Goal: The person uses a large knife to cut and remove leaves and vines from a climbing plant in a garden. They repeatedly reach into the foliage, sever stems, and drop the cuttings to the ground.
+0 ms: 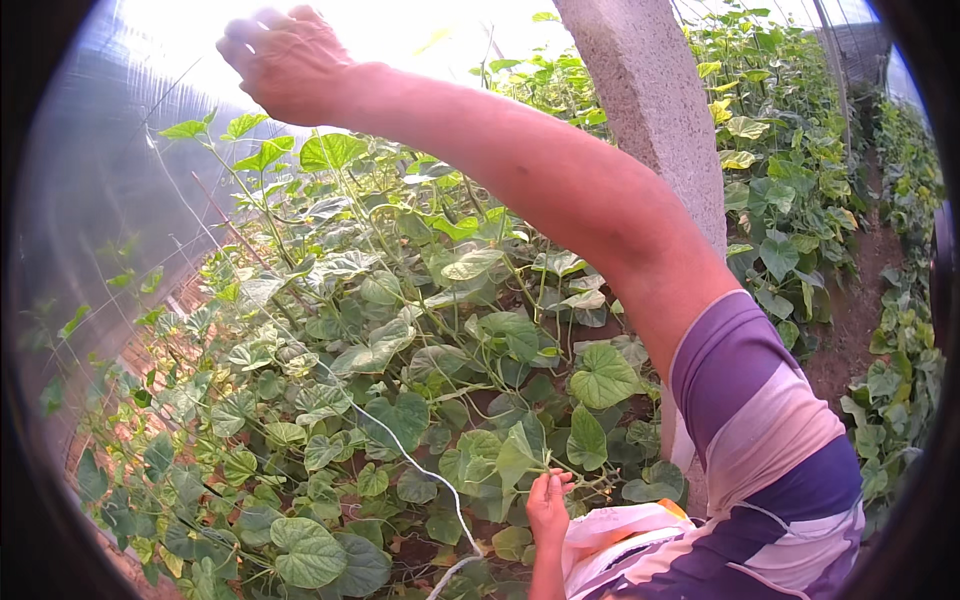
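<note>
My left hand (pixel 548 506), low in the view, pinches a thin green stem beside a broad leaf (pixel 516 459) of a climbing vine, apparently cucumber. Across the upper view stretches my right arm, with my right hand (pixel 289 64) raised at the upper left, its back towards me and its fingers bent. Glare washes out the fingertips, so whether they hold anything cannot be told. Below that hand, upright vine shoots (pixel 262 154) rise from the dense leaves. A white cord (pixel 409 454) runs slantwise through the foliage to the bottom edge, left of my left hand.
A rough concrete post (pixel 660 97) stands behind my right arm. Plastic sheeting (pixel 97 172) slopes along the left. More vine rows (pixel 795 195) grow at the right beside a strip of bare soil (pixel 862 307). A white bag-like cloth (pixel 615 532) lies against my striped shirt.
</note>
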`<state>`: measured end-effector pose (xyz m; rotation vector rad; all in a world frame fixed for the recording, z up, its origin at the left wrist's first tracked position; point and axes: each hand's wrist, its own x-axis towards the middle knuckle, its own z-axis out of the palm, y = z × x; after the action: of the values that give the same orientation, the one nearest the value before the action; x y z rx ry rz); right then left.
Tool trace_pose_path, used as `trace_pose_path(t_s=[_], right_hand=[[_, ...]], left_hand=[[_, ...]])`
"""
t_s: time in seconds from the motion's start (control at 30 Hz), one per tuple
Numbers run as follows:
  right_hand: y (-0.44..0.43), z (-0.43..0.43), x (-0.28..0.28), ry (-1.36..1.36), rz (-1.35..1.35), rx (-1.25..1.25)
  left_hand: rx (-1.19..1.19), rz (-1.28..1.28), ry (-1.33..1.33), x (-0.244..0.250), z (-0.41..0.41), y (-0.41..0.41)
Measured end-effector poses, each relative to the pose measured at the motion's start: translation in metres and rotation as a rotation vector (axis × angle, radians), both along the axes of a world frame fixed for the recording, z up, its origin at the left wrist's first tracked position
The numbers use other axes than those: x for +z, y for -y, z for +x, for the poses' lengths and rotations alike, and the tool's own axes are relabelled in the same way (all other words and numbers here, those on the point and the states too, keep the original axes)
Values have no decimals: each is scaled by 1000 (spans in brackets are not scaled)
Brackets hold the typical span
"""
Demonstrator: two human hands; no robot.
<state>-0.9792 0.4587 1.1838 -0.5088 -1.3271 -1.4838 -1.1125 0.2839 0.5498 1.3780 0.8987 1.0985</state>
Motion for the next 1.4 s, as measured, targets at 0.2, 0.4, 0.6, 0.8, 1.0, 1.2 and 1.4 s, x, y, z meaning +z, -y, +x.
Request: trace_pose_path(t_s=[0.2, 0.4, 0.6, 0.8, 1.0, 1.2, 1.4], right_hand=[[-35, -40, 52, -45, -114, -193], [-22, -26, 42, -81, -266, -172], [11, 39, -25, -161, -467, 134], [97, 152, -164, -434, -799, 891], [199, 183, -419, -1028, -933, 1272], [310, 44, -526, -356, -1655, 1089], [281, 70, -596, -1221, -1884, 1597]], left_hand=[[76, -57, 19, -18, -27, 13], [37, 2, 9, -27, -29, 13], [37, 27, -51, -2, -29, 14], [25, 6, -3, -8, -16, -7], [148, -23, -39, -12, -21, -25], [175, -13, -44, -27, -17, -59], [42, -81, 81, -9, 32, -74]])
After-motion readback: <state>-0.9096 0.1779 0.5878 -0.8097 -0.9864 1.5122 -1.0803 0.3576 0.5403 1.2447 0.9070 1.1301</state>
